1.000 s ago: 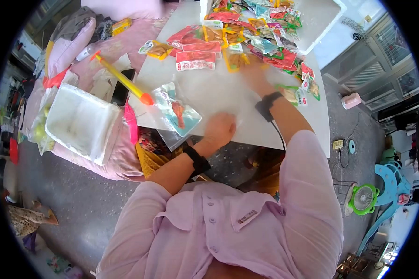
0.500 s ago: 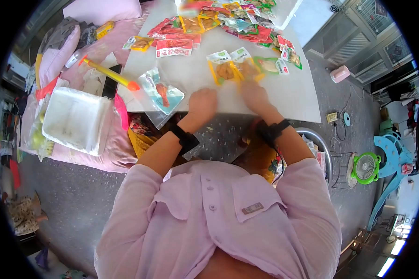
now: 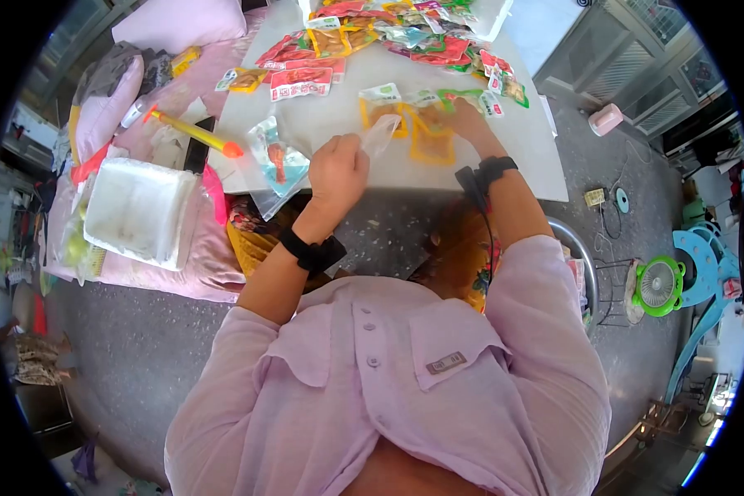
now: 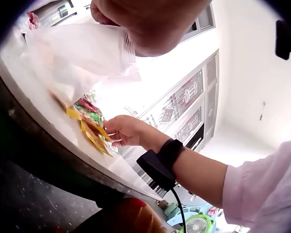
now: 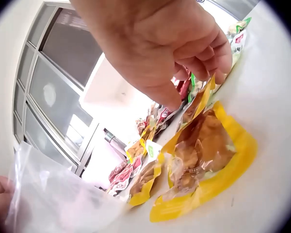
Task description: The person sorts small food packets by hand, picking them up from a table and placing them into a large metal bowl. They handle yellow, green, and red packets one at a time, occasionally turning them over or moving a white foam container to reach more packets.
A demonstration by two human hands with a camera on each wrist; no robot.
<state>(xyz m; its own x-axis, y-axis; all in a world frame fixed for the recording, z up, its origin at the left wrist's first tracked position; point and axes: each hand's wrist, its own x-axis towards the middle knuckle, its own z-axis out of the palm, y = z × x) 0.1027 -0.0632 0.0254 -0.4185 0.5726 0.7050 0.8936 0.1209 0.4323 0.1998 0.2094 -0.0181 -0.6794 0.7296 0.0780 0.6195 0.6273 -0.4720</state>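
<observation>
My left hand (image 3: 339,169) pinches a clear plastic bag (image 4: 80,53), which hangs out to the right over the table's front part. Three yellow-edged food packets lie close together beside it, the nearest packet (image 3: 432,147) overlapping another. Over these packets is my right hand (image 3: 469,122), thumb and bent fingers apart, fingertips right at the upper edge of a yellow packet (image 5: 203,145). A green-edged packet (image 3: 489,102) lies just beyond that hand. Left of my left hand, a blue-and-white packet (image 3: 277,161) lies in a clear bag at the table edge.
A heap of colourful food packets (image 3: 442,51) covers the far part of the white table (image 3: 512,157). A white foam box (image 3: 136,217), a phone (image 3: 199,145) and a yellow pump-like tube (image 3: 186,128) are on the left. A metal basin (image 3: 585,264) stands at lower right.
Yellow packets have come from the heap to the table's front. My right hand has moved up from the near edge onto them. A clear bag now shows in my left hand.
</observation>
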